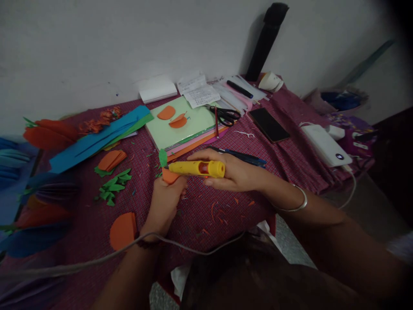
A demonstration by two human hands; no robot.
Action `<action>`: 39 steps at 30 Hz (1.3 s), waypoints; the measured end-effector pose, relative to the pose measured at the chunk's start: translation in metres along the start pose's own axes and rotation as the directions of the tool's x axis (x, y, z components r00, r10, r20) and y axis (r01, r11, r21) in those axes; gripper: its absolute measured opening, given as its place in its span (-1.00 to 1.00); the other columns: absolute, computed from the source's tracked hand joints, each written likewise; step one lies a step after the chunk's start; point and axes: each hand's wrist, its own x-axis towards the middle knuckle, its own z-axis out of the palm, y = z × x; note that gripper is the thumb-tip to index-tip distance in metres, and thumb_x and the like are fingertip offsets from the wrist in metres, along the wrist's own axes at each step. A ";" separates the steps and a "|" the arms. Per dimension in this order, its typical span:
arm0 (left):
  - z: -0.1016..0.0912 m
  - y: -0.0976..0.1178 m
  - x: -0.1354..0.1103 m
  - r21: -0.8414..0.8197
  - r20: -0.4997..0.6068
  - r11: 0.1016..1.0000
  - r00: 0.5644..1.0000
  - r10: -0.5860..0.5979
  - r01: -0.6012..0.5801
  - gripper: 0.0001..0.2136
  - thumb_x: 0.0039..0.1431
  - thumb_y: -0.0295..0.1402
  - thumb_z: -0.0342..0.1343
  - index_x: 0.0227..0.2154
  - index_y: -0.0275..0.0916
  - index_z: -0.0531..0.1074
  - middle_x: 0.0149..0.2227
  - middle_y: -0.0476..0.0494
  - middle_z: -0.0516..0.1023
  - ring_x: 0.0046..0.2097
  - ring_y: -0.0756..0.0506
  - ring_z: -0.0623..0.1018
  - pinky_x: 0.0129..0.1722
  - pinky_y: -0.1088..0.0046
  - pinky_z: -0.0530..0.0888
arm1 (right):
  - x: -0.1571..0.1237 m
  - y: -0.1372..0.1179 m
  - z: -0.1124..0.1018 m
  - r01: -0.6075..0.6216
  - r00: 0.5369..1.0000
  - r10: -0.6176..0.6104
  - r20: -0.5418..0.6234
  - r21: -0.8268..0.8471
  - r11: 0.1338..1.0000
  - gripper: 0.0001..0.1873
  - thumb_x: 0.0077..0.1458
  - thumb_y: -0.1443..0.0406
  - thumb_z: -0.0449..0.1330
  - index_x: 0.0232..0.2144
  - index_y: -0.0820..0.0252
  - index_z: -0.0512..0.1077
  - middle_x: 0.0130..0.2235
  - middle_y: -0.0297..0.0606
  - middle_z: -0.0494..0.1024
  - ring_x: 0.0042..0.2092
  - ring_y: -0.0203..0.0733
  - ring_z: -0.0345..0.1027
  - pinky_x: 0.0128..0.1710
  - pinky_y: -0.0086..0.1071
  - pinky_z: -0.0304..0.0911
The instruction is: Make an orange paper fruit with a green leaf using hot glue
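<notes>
My right hand [237, 174] is closed round a yellow glue gun [196, 168], held level with its tip pointing left. That tip meets a small orange paper piece [169, 176] with a green paper leaf [163, 157] standing on top of it. My left hand [166, 200] pinches the orange piece from below, thumb and fingers pressed together. A grey cord [97, 258] runs from the left across my left wrist. A silver bangle [298, 202] sits on my right wrist.
On the maroon cloth [206, 215] lie an orange paper half-disc [123, 230], green scraps [112, 186], folded orange pieces [111, 159], a stack of coloured sheets [180, 125], scissors [226, 115], pens [240, 156], a phone [269, 125] and a white power bank [324, 146]. Blue paper strips [97, 140] lie left.
</notes>
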 end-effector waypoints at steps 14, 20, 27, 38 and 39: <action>0.002 0.004 0.001 -0.071 -0.052 0.995 0.996 -0.072 0.068 -0.77 -0.18 -0.27 0.31 -0.63 -0.24 0.37 -0.64 0.04 0.38 -0.61 0.06 0.33 -0.63 0.55 0.26 | 0.003 0.007 -0.016 -0.143 0.984 0.085 -0.155 -0.418 0.897 -0.29 0.34 0.05 0.06 0.39 0.26 0.06 0.26 0.09 0.37 0.16 0.06 0.36 0.14 -0.10 0.26; 0.001 0.014 -0.003 -0.332 0.083 0.938 0.993 -0.078 0.101 -0.75 -0.20 -0.32 0.39 -0.58 -0.25 0.40 -0.60 0.07 0.40 -0.57 0.08 0.34 -0.61 0.58 0.28 | 0.013 0.071 -0.042 -0.342 0.891 0.446 -0.090 -0.778 0.527 -0.24 0.27 0.20 0.11 0.42 0.37 0.05 0.12 0.22 0.47 0.07 0.23 0.35 0.07 -0.02 0.18; -0.001 0.016 -0.004 -0.380 0.135 0.915 0.987 -0.089 0.134 -0.75 -0.20 -0.32 0.42 -0.54 -0.27 0.44 -0.58 0.07 0.40 -0.55 0.10 0.34 -0.58 0.60 0.29 | 0.017 0.049 -0.024 -0.248 0.967 0.231 -0.106 -0.594 0.765 -0.51 0.19 0.28 0.18 0.15 0.30 0.40 0.11 0.07 0.44 0.12 0.07 0.29 0.15 -0.08 0.13; 0.001 0.000 -0.001 -0.052 -0.005 0.993 0.994 0.105 -0.105 -0.83 -0.06 -0.31 0.30 -0.56 -0.25 0.43 -0.58 0.05 0.44 -0.54 0.06 0.39 -0.55 0.55 0.33 | 0.033 0.027 0.031 -0.260 0.958 0.261 -0.123 0.027 0.965 -0.95 0.11 0.35 0.16 -0.38 0.25 0.36 -0.39 -0.35 0.41 -0.36 -0.32 0.23 -0.32 -0.42 0.09; 0.002 0.001 -0.002 -0.018 -0.010 0.995 0.995 0.102 -0.103 -0.83 -0.06 -0.30 0.29 -0.56 -0.25 0.43 -0.58 0.04 0.45 -0.55 0.05 0.39 -0.56 0.55 0.34 | 0.032 0.029 0.033 -0.296 0.946 0.302 -0.116 0.063 0.953 -0.96 0.10 0.36 0.15 -0.38 0.25 0.36 -0.39 -0.35 0.42 -0.36 -0.32 0.23 -0.32 -0.43 0.09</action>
